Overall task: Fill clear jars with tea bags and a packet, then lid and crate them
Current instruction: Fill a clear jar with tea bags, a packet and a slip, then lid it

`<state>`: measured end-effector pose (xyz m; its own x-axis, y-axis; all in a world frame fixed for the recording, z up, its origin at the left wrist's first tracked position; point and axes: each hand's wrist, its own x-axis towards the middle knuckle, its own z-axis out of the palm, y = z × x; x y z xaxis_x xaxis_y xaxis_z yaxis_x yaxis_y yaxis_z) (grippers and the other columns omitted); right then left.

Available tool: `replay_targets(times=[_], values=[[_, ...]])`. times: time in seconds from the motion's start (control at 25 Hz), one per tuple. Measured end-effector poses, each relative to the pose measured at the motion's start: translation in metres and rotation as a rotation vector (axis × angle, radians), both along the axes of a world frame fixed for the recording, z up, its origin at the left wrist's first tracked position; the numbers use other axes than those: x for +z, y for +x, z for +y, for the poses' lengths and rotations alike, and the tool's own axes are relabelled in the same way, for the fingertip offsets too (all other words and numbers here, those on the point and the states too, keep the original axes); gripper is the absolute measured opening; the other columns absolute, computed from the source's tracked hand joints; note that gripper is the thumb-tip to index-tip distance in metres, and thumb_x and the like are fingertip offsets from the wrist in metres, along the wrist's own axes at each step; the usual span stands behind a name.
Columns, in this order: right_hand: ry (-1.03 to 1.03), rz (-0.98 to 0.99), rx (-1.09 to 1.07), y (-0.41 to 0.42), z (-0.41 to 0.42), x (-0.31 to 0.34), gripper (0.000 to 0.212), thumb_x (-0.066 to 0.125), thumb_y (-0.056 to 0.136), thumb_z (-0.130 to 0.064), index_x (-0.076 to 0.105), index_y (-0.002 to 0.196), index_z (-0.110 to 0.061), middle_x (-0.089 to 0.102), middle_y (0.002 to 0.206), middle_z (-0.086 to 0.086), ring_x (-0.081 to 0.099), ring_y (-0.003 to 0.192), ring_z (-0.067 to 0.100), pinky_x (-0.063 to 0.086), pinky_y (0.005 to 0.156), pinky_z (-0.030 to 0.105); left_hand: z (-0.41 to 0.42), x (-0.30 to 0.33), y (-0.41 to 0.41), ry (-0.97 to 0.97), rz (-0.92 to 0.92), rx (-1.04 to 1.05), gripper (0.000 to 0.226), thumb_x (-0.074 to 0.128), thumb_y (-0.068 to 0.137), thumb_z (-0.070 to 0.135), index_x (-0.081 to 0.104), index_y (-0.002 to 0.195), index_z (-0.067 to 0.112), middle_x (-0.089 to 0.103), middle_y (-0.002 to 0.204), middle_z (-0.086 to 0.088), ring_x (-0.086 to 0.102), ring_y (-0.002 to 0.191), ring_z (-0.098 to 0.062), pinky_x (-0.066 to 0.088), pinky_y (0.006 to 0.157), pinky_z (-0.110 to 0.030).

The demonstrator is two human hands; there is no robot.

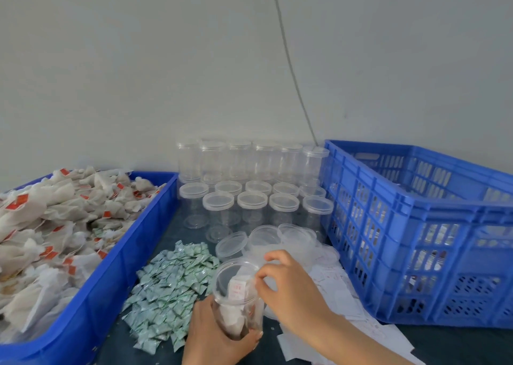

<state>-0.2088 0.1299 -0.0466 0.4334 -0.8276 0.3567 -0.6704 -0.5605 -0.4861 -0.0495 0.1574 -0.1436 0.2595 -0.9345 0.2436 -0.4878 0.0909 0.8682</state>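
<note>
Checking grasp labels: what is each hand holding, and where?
Left hand grips the open jar around its lower body. Right hand pinches a white paper slip at the jar's mouth.

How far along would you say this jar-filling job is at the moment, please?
Early on. In hand: the left hand grips an open jar already holding tea bags, while the right hand works a white slip at its mouth. Left: that jar has no lid on yet, the rows of empty jars wait, and no filled jars show in the blue crate.
</note>
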Motion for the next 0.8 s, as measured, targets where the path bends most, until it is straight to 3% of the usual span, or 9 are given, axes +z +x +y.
replay_targets(times=[0.08,0.16,0.24,0.32,0.44,0.56,0.64,0.72,0.8], values=[[0.026,0.054,0.028,-0.004,-0.002,0.001,0.026,0.046,0.095,-0.038,0.066,0.100,-0.021,0.048,0.118,-0.010,0.050,0.101,0.011,0.039,0.081,0.023,-0.003,0.002,0.004,0.131,-0.002,-0.013,0.079,0.089,0.037,0.042,0.060,0.106,0.014,0.069,0.092,0.003,0.067,0.087,-0.011,0.056,0.078,-0.032],[0.070,0.118,0.045,-0.010,-0.004,0.006,0.026,0.042,0.096,-0.037,0.062,0.100,-0.020,0.058,0.105,0.000,0.054,0.089,0.018,0.040,0.071,0.028,-0.006,0.010,0.001,0.207,-0.031,0.045,0.083,0.091,0.035,0.042,0.058,0.104,0.011,0.066,0.092,0.003,0.064,0.084,-0.013,0.054,0.079,-0.033],[0.069,0.155,0.034,-0.019,-0.005,0.011,0.027,0.040,0.097,-0.037,0.059,0.097,-0.018,0.062,0.095,0.005,0.055,0.081,0.023,0.039,0.064,0.031,-0.007,0.032,-0.005,0.301,-0.150,0.076,0.097,0.092,0.038,0.045,0.051,0.120,0.014,0.061,0.110,-0.001,0.058,0.094,-0.015,0.049,0.086,-0.031],[0.047,0.131,0.026,-0.033,-0.004,0.018,0.030,0.039,0.097,-0.035,0.058,0.092,-0.013,0.063,0.087,0.008,0.055,0.077,0.026,0.042,0.064,0.035,-0.011,0.060,-0.014,0.356,-0.283,0.044,0.110,0.091,0.036,0.050,0.046,0.132,0.020,0.056,0.117,-0.001,0.053,0.096,-0.014,0.045,0.081,-0.027],[0.010,0.048,0.034,-0.063,-0.004,0.043,0.026,0.041,0.098,-0.032,0.053,0.082,-0.015,0.060,0.079,0.004,0.055,0.077,0.025,0.045,0.068,0.039,-0.016,0.087,-0.029,0.192,-0.285,0.057,0.102,0.089,0.028,0.057,0.053,0.119,0.027,0.056,0.098,0.010,0.055,0.083,-0.009,0.044,0.068,-0.028],[-0.038,0.001,0.073,-0.099,0.003,0.079,0.022,0.046,0.097,-0.032,0.064,0.100,-0.020,0.064,0.098,0.001,0.057,0.094,0.022,0.046,0.085,0.039,-0.012,0.105,-0.053,0.051,-0.325,0.024,0.102,0.079,0.019,0.076,0.055,0.110,0.039,0.053,0.082,0.026,0.053,0.073,0.002,0.042,0.057,-0.021],[-0.118,0.029,0.098,-0.121,0.012,0.101,0.024,0.052,0.094,-0.033,0.063,0.111,-0.020,0.063,0.105,0.004,0.055,0.100,0.023,0.042,0.090,0.039,-0.020,0.120,-0.071,0.010,-0.290,-0.028,0.097,0.073,0.014,0.085,0.056,0.101,0.045,0.061,0.080,0.024,0.059,0.075,0.000,0.048,0.062,-0.024],[-0.211,0.027,0.106,-0.140,0.022,0.125,0.030,0.057,0.092,-0.034,0.058,0.116,-0.017,0.062,0.094,0.002,0.054,0.087,0.015,0.041,0.081,0.032,-0.034,0.139,-0.087,-0.108,-0.283,-0.084,0.086,0.075,0.023,0.082,0.061,0.099,0.045,0.066,0.084,0.013,0.063,0.079,-0.011,0.052,0.070,-0.039],[-0.281,-0.010,0.083,-0.160,0.028,0.155,0.031,0.058,0.090,-0.036,0.054,0.114,-0.016,0.062,0.083,-0.001,0.049,0.060,0.003,0.043,0.061,0.021,-0.050,0.171,-0.111,-0.228,-0.225,-0.145,0.074,0.076,0.035,0.076,0.060,0.100,0.046,0.066,0.084,0.008,0.063,0.080,-0.016,0.051,0.071,-0.046]])
